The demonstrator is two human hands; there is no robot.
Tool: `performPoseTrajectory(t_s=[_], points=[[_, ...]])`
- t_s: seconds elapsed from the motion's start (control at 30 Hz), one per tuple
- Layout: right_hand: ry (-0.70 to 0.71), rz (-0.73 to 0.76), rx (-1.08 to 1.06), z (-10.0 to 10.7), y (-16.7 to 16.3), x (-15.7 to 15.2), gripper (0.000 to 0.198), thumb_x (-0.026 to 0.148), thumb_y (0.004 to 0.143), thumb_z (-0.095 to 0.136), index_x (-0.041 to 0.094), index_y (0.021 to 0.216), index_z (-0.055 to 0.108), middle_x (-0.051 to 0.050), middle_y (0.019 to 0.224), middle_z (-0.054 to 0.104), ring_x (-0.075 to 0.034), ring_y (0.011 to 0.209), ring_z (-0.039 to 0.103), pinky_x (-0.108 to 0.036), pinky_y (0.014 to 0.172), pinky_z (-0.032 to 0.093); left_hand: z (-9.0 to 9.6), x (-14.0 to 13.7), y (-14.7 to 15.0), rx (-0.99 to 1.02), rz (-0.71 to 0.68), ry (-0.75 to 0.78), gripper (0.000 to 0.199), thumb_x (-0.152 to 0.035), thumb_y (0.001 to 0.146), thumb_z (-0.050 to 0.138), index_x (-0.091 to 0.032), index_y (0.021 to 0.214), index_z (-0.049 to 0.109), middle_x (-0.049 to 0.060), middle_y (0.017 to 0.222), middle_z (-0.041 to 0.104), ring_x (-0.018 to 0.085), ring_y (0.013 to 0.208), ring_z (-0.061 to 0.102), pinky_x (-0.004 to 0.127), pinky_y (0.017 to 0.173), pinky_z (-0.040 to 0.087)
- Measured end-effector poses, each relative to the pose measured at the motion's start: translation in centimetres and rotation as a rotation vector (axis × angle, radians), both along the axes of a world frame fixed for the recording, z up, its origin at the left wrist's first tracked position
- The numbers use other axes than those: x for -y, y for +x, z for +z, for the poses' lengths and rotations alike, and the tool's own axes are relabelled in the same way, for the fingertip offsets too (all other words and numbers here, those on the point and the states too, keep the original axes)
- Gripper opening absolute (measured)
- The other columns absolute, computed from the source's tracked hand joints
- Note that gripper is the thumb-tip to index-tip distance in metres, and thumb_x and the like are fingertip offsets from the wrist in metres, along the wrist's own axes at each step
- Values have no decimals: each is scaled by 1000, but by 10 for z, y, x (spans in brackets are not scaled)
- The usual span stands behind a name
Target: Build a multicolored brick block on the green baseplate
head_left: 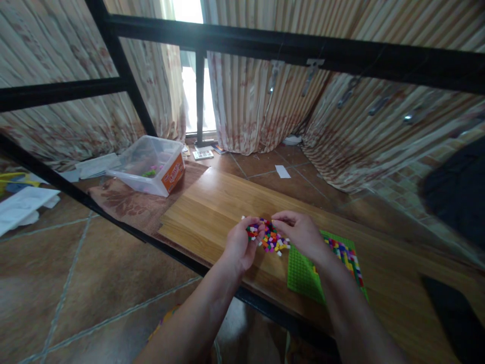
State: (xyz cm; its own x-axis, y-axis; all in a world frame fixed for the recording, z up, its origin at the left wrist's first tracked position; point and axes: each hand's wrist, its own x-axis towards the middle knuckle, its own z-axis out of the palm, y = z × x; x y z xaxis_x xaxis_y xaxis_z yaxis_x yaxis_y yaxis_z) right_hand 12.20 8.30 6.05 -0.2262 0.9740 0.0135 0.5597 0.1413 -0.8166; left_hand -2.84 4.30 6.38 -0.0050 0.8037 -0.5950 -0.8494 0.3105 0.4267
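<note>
A pile of small colourful toy building bricks lies on the wooden tabletop. At its left side my left hand is cupped with the palm turned up, the fingers curled around several of these bricks. My right hand reaches over the pile from the right, thumb and index finger pinched together; what is between the tips is too small to make out. Below my right wrist lies a green studded baseplate, partly hidden by my forearm. Rows of multicoloured bricks are fixed on its right part.
A clear plastic bin with an orange label stands on a brown mat at the table's far left. Black metal bars cross the view above and in front. A dark flat object lies on the right of the table.
</note>
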Motion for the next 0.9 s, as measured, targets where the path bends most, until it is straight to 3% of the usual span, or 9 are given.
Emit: performPoseTrajectory(t_s=[0.1, 0.17, 0.3, 0.37, 0.47, 0.6, 0.73, 0.9], points=[[-20, 102, -117, 15, -6, 6, 26, 32, 81, 59, 21, 99, 73, -4, 92, 76, -17, 79, 70, -30, 73, 54, 0, -1, 2, 106, -25, -5, 24, -17, 92, 47, -10, 73, 61, 7, 71, 63, 11, 61, 61, 22, 60, 56], [44, 20, -91, 18, -5, 4, 27, 32, 84, 55, 20, 100, 72, -5, 92, 75, -18, 77, 70, -30, 71, 54, 0, -1, 2, 174, -28, -13, 26, -16, 93, 45, -9, 73, 60, 8, 71, 62, 11, 63, 62, 22, 61, 57], [184, -179, 291, 8, 9, -5, 23, 22, 84, 53, 17, 91, 74, -8, 94, 75, -22, 87, 69, -34, 82, 50, 2, -2, -4, 190, -19, -9, 25, -12, 93, 43, -8, 73, 58, 7, 69, 61, 8, 57, 59, 15, 52, 51], [145, -144, 509, 0, 17, -5, 23, 17, 83, 53, 17, 93, 74, -9, 98, 75, -23, 95, 67, -34, 88, 47, 3, -2, -8, 170, -30, 26, 25, -14, 94, 42, -9, 73, 56, 5, 66, 58, 6, 50, 54, 12, 45, 45], [88, -76, 661, -9, 21, -3, 28, 14, 85, 52, 17, 102, 73, -10, 105, 72, -21, 100, 65, -30, 90, 44, 5, -1, -12, 164, -45, 76, 26, -17, 95, 41, -11, 72, 53, 1, 61, 52, 4, 44, 47, 11, 40, 39], [89, -31, 733, -14, 8, -10, 26, 18, 86, 55, 18, 107, 71, -10, 105, 69, -19, 96, 64, -28, 85, 42, 8, 0, -13, 168, -76, 85, 26, -19, 95, 41, -12, 74, 53, -1, 60, 49, 4, 43, 45, 10, 39, 37], [86, -24, 753, -20, -4, -23, 18, 17, 85, 56, 18, 90, 73, -8, 94, 70, -18, 89, 63, -26, 79, 41, 8, 0, -14, 159, -58, 76, 25, -20, 96, 40, -12, 75, 52, -2, 59, 47, 4, 42, 44, 10, 38, 35], [113, -39, 747, -12, 14, -16, 27, 12, 87, 48, 18, 95, 73, -8, 100, 70, -18, 93, 62, -26, 84, 40, 7, -1, -16, 170, -64, 65, 25, -20, 96, 40, -12, 76, 53, -2, 59, 48, 4, 42, 44, 11, 37, 35]])
